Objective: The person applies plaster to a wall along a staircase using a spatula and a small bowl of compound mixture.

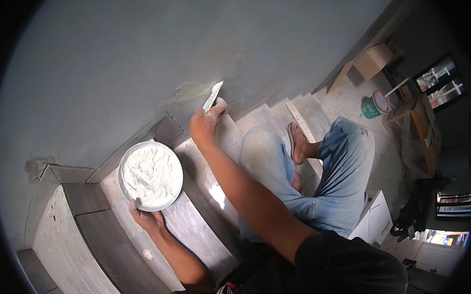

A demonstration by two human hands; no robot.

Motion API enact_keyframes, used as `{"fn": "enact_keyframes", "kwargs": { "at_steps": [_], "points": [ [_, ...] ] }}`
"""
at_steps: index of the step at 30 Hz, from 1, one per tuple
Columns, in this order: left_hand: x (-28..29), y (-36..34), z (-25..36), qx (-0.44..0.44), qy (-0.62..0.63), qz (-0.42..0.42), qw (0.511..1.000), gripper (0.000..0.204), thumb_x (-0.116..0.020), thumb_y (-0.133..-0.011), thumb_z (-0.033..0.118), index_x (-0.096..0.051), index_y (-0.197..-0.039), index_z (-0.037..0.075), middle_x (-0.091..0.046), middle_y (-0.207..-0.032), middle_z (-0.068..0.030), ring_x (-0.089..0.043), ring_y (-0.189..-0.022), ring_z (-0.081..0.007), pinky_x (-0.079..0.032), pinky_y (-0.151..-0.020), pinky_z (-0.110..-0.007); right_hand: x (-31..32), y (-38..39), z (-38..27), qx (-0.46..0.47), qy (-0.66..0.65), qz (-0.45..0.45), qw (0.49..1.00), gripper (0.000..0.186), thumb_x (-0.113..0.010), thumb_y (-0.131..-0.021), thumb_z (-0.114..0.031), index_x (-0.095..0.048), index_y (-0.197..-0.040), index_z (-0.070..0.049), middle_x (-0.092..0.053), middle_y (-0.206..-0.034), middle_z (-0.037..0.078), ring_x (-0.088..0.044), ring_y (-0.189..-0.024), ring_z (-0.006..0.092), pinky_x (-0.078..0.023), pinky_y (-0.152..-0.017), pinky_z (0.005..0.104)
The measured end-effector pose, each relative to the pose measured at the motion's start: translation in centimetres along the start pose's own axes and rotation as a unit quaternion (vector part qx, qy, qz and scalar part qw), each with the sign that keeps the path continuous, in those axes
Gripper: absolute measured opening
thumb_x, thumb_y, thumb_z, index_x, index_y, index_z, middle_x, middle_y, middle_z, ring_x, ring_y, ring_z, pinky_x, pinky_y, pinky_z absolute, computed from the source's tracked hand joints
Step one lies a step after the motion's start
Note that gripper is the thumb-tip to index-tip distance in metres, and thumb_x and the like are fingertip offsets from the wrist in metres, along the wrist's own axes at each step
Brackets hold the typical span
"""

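My left hand grips the lower edge of a round bowl, with the thumb at its rim. Thick white putty fills the bowl, its surface in ridges. In my right hand is a putty knife, its blade coated white and pointing up at the grey wall. White smears show on the right fingers. A pale, rough patch marks the wall beside the blade; whether the blade touches the wall I cannot tell.
Tiled stairs run along the wall, with grey skirting tiles. My jeans-clad legs and a sandalled foot rest on lower steps. Beyond are a green bucket, a cardboard box, a wooden table and a white box.
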State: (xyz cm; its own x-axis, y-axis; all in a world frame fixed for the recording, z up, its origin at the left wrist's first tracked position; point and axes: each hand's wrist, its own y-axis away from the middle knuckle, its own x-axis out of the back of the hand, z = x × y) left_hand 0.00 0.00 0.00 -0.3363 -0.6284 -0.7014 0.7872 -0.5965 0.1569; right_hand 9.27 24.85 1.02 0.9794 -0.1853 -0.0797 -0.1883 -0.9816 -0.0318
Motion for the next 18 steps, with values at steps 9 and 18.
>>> {"fn": "enact_keyframes", "kwargs": {
  "at_steps": [9,18],
  "points": [
    [0.3,0.5,-0.1,0.01,-0.003,0.01,1.0,0.054,-0.047,-0.087,0.027,-0.038,-0.128,-0.007,-0.047,-0.13,-0.0173,-0.047,-0.119,-0.0261,-0.036,-0.103,-0.039,-1.8,4.1,-2.0,0.109,0.124,-0.034,0.986,0.046,-0.044,-0.077,0.0,-0.022,-0.116,0.007,-0.032,-0.107,0.028,-0.036,-0.107,0.038,-0.026,-0.095,0.0456],
    [0.3,-0.1,-0.3,0.002,0.0,0.013,1.0,0.054,-0.047,-0.087,0.027,-0.039,-0.128,-0.007,-0.046,-0.13,-0.0174,-0.046,-0.12,-0.0267,-0.036,-0.103,-0.04,1.8,-0.3,2.2,0.06,0.116,0.036,0.991,0.049,-0.042,-0.077,0.0,-0.02,-0.12,0.008,-0.032,-0.11,0.031,-0.038,-0.103,0.0413,-0.028,-0.093,0.0471]
  ]
}}
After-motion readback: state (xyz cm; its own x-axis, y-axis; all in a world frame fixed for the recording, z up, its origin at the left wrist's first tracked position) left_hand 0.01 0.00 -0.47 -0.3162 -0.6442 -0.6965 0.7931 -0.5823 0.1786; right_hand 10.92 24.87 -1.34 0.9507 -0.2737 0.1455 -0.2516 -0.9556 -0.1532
